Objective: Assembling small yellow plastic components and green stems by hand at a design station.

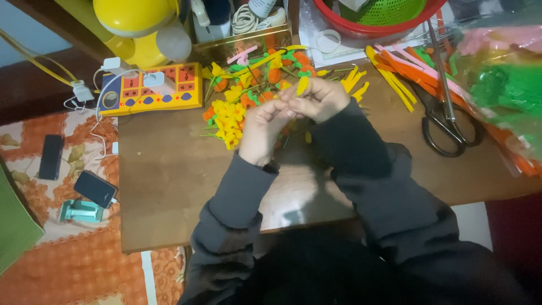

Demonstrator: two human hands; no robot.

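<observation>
Both hands meet above the middle of the brown bench [169, 186], fingertips drawn together around a small yellow pipe-cleaner piece [303, 85]. The right hand [322, 99] pinches the yellow piece near its top, fingers curled tightly, while the left hand [262, 127] closes on its lower part, thumb and fingers pressed against it just below the right hand's grip. The piece stands roughly upright between them, lifted off the bench. Dark grey sleeves [361, 169] cover both forearms. Just behind the hands lies a heap of finished pipe-cleaner flowers [237, 104] in yellow and orange with green stems, spread across the far part of the bench. To the right of the heap, loose yellow, orange and pink pipe-cleaner strips [395, 70] lie in a fan, and black-handled scissors [446, 121] rest beside them, blades pointing away. A yellow power strip [152, 90] with plugged-in white chargers sits at the far left corner. A red basin [372, 27] holding a green strainer stands at the far edge. Two dark phones [95, 188] lie on the orange patterned cloth left of the bench.
</observation>
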